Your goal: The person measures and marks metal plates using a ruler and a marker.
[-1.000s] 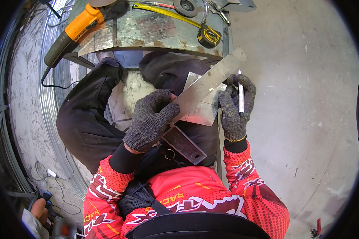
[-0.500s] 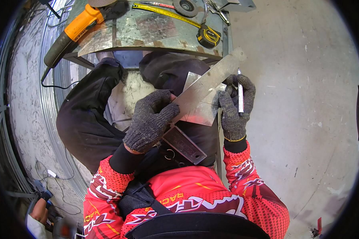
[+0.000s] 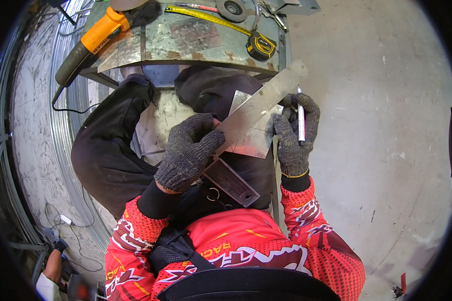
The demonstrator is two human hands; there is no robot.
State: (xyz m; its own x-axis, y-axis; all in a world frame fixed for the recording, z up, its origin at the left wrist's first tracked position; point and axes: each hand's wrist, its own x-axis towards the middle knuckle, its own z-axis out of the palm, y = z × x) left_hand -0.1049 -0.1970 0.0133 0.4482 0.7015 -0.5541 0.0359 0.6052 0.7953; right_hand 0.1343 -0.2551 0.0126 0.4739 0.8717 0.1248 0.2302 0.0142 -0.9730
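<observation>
Between thumb and bent fingers, the left hand (image 3: 188, 153) pinches the near end of a steel square (image 3: 258, 108), its grey glove a thick, ribbed knit with one bare fingertip poking out by the blade. Curled rather than spread, the fingers of the right hand (image 3: 299, 133), in a matching glove with a yellow-edged cuff, close around a slim white marker (image 3: 301, 123), tip pointing away from the body; the right thumb lies at the edge of a metal plate (image 3: 258, 140), though how firmly it presses I cannot tell. That plate sits over the lap, between the two hands and partly beneath the square: thin, flat, straight-edged, silvery with a cloudy shine, a reddish reflection near its lower edge and fine dark lines drawn on it. The square's blade is long, smooth and dull grey, slanting across the plate, with a small hole near its far end; its stock (image 3: 231, 183), darker and thicker, runs off at an angle below the left hand. Underneath are soft black trousers (image 3: 110, 145). Beyond the knees stands a scuffed sheet-metal table (image 3: 155, 47) bearing an orange and black grinder (image 3: 105, 30), a yellow tape measure (image 3: 260, 46) pulled partly out and a round abrasive disc (image 3: 232, 9). Off to the right spreads smooth, stained concrete floor (image 3: 376, 125)
</observation>
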